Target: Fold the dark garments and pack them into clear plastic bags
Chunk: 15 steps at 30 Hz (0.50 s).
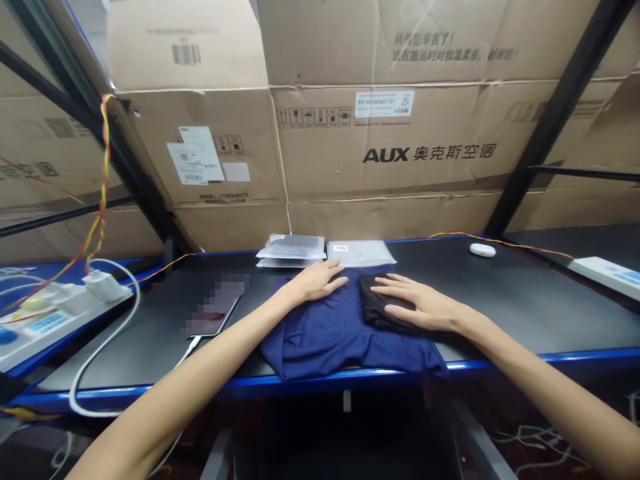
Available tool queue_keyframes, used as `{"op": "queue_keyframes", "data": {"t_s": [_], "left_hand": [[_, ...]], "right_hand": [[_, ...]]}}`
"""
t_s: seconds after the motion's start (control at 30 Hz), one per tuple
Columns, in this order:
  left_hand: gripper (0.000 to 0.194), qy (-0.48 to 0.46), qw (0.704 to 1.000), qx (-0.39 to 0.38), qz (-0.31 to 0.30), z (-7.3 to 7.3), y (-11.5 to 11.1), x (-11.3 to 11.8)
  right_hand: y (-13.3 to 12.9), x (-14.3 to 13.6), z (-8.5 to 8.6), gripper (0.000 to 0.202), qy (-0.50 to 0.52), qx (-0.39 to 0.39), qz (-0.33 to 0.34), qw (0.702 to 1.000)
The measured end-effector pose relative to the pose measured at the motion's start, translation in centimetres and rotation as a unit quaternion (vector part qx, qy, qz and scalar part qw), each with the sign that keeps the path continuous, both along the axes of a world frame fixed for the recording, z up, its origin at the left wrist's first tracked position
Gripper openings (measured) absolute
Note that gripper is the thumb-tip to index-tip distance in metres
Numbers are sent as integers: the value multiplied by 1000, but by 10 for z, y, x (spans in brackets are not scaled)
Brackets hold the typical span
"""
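Note:
A dark blue cloth (325, 340) lies spread on the black tabletop, its lower edge hanging slightly over the blue front edge. My left hand (320, 280) rests on the upper left part of this cloth, fingers stretched and a little apart. On the right side of the cloth sits a folded black cloth (373, 308). My right hand (413, 301) lies flat on the black cloth with its fingers spread. Just behind the blue cloth are a stack of translucent packets (293, 248) and a flat whitish packet (363, 253).
A phone (215, 313) with a white cable lies left of my left arm. Power strips stand at the far left (65, 313) and far right (610, 277). A white case (483, 251) is at the back right. Cardboard (325, 160) and black posts rise behind the table (525, 307).

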State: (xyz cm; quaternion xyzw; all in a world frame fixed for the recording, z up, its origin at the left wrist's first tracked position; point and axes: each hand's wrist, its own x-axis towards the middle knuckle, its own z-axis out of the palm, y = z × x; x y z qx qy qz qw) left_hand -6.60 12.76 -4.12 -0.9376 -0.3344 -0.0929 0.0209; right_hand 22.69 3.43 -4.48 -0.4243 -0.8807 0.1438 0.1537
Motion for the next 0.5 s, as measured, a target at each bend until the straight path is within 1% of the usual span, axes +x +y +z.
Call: {"op": "queue_keyframes", "data": {"t_s": [0.17,0.33,0.43,0.5], "left_hand": [[54,-15,1000,-11,-6,0,2,-5],[57,-19,1000,-15,-5,-2,4,-5],[55,-37,999,-14,-10,-2,5,-4],[53,-58,998,-3,-13,0,4,-4]], "right_hand": [[0,1,0,58,-2,-1,4,1000],[0,1,0,57,8,3,6,1000],[1,1,0,57,8,1,6,1000],[1,2,2,58,8,-14,5,1000]]}}
